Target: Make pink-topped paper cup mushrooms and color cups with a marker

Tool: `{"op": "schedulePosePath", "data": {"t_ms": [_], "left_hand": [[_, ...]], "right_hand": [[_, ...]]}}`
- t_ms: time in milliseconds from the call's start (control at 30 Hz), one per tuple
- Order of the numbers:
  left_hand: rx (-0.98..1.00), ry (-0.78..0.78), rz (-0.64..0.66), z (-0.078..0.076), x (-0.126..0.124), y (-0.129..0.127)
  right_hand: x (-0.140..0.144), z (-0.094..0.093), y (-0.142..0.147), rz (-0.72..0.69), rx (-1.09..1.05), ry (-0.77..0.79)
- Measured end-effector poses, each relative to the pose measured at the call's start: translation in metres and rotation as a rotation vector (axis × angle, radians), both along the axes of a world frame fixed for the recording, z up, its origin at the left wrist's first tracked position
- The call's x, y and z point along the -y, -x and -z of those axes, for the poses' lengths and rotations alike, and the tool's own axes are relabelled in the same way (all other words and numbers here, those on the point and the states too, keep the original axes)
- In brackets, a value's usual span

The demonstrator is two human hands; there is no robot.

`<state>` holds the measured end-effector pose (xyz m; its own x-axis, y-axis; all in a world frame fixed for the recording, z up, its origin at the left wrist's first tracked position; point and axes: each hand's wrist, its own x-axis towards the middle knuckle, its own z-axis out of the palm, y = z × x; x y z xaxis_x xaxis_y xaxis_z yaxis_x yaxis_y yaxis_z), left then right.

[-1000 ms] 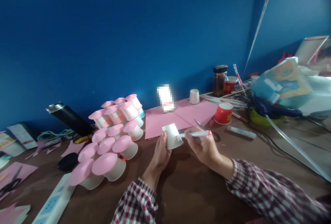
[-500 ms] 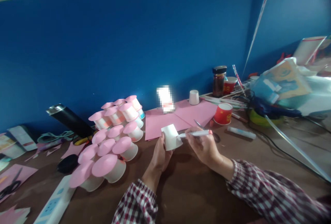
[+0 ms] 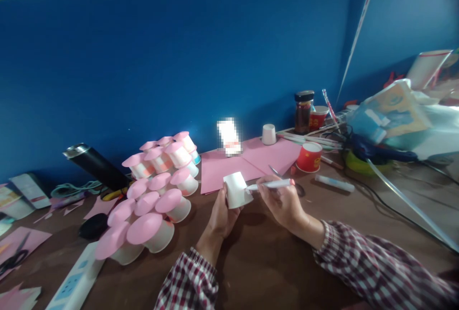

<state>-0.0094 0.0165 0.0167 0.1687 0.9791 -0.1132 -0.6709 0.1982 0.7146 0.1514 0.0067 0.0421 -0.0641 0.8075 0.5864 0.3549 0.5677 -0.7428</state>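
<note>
Holding a small white paper cup (image 3: pixel 237 189) upside down above the brown table (image 3: pixel 272 262), the left hand (image 3: pixel 220 217) is wrapping its fingers around the cup's near side, closed on it with the thumb up against the wall. The right hand (image 3: pixel 283 202) is pinching a white marker pen (image 3: pixel 270 185) between thumb and fingers, fingers curled shut around the barrel, and the pen's tip is touching the cup's side wall. The cup is sitting in the air just in front of the pink paper sheets (image 3: pixel 229 166), with a pile of pink-topped cups (image 3: pixel 154 195) lying to the left and a red cup (image 3: pixel 309 156) standing to the right. A pair of scissors (image 3: pixel 283 176) is lying just beyond the right hand, and a white tube (image 3: pixel 335 183), perhaps a glue stick, is resting farther right. Judging by its look, the cup is being very light and thin-walled, so it is likely denting under a hard squeeze; gripping it gently around the stiffer rim or base ring, opposite the pen tip, is seeming the safest hold. The paper surface is probably giving enough friction not to slip. The pen is looking light and rigid, best held near its tip.
</note>
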Motion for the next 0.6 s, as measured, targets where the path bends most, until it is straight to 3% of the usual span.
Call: {"op": "schedulePosePath", "data": {"t_ms": [600], "left_hand": [[-0.078,0.037,-0.028,-0.0035,0.0014,-0.0003]], "right_hand": [[0.0019,0.0039,-0.0002,-0.087,-0.009,0.102]]}}
